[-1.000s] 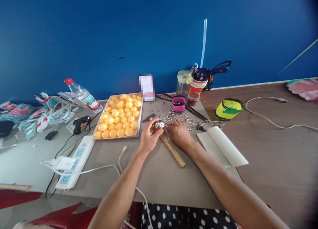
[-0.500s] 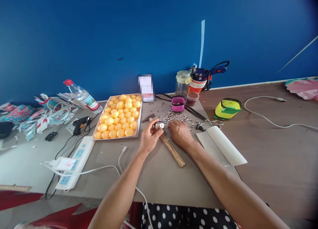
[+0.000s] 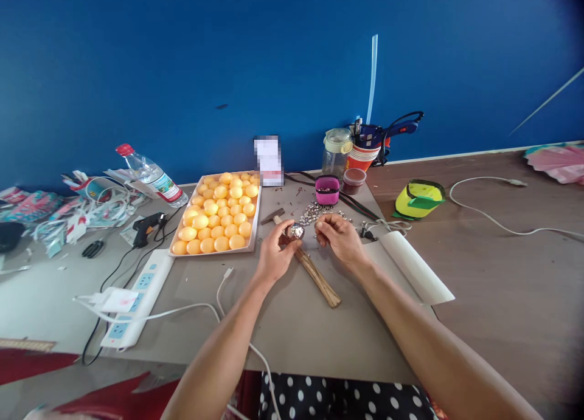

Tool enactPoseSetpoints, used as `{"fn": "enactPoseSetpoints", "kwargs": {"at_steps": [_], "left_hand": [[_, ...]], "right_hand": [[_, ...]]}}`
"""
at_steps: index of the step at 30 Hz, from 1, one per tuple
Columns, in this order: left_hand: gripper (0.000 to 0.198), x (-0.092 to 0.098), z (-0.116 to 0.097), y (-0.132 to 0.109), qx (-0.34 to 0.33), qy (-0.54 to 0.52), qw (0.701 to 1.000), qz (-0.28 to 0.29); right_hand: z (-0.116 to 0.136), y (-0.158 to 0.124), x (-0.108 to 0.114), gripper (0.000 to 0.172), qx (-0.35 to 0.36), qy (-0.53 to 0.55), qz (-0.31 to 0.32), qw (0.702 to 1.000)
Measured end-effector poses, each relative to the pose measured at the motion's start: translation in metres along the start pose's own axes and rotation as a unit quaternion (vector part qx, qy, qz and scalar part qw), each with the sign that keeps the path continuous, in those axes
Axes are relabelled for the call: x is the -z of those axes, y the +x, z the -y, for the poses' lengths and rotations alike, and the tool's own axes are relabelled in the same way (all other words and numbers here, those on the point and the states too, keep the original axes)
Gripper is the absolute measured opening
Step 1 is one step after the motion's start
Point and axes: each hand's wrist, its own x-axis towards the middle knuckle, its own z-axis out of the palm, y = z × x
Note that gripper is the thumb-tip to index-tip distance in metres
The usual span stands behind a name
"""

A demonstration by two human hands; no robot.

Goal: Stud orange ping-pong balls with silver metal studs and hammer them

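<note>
A shiny silver ball (image 3: 296, 231), its surface covered with small metallic pieces, is held between the thumb and fingers of my left hand (image 3: 278, 250). Just to its right, my right hand (image 3: 340, 237) is in a pinch, and anything between its fingertips is too small to make out. Below the ball lies a hammer with a wooden handle (image 3: 319, 277); its head is partly behind my left hand. Small silver studs (image 3: 311, 213) are scattered on the table beyond my hands, near a purple fabric-edged container (image 3: 327, 191).
A tray of yellow-orange balls (image 3: 258, 225) stands to the left. Around it are a water bottle (image 3: 155, 175), a glue gun (image 3: 148, 228) and a power strip (image 3: 137, 301). Rolled white paper (image 3: 417, 268) and a yellow-green band (image 3: 418, 199) lie on the right. A phone (image 3: 269, 160) leans on the wall.
My right hand has lifted off the studs on the table and come back slightly to the right, fingertips pinched. The silver ball has turned a little in my left hand.
</note>
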Motion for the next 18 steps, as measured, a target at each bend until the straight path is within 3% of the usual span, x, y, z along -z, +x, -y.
{"fn": "enactPoseSetpoints", "kwargs": {"at_steps": [3,7,10,18], "left_hand": [[0.042,0.0,-0.001,-0.001,-0.006,0.019,1.0,0.007],[0.041,0.0,-0.002,-0.002,-0.013,0.015,1.0,0.01],[0.041,0.0,-0.003,-0.002,-0.019,0.018,1.0,0.014],[0.041,0.0,-0.005,-0.003,-0.065,0.073,0.995,0.018]], "right_hand": [[0.007,-0.005,-0.004,0.022,-0.035,0.118,0.036,0.992],[0.015,-0.011,-0.006,0.021,-0.08,0.166,0.08,0.98],[0.018,-0.013,-0.007,0.023,-0.095,0.143,0.094,0.981],[0.01,-0.015,-0.014,0.011,-0.055,-0.001,0.035,0.998]]}}
